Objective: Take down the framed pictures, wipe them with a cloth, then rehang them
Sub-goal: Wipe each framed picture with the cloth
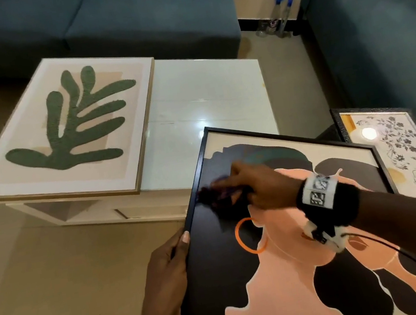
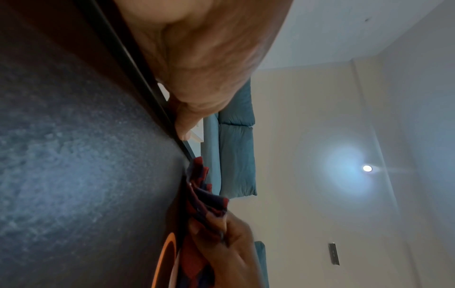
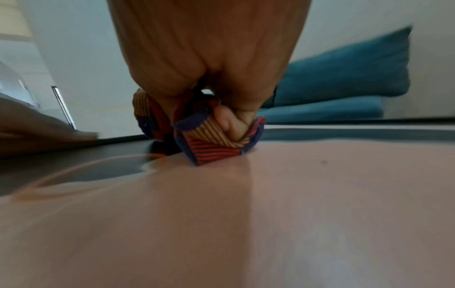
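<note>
Portrait picture [image 1: 287, 267] in its thin black frame is tilted up toward the person, its far corner over the white table [image 1: 209, 102]: peach figure, dark hair, orange hoop earring. Left hand [image 1: 166, 278] grips its left edge, thumb on the front. Right hand [image 1: 258, 187] bunches a striped red, navy and tan cloth [image 3: 216, 144] and presses it on the dark upper-left area of the glass. Three framed pictures in view: this one, a green leaf print [image 1: 66, 128] flat on the table, a floral one [image 1: 396, 152] at the right. One cloth. Two spray bottles [image 1: 280, 18] stand by the far wall.
</note>
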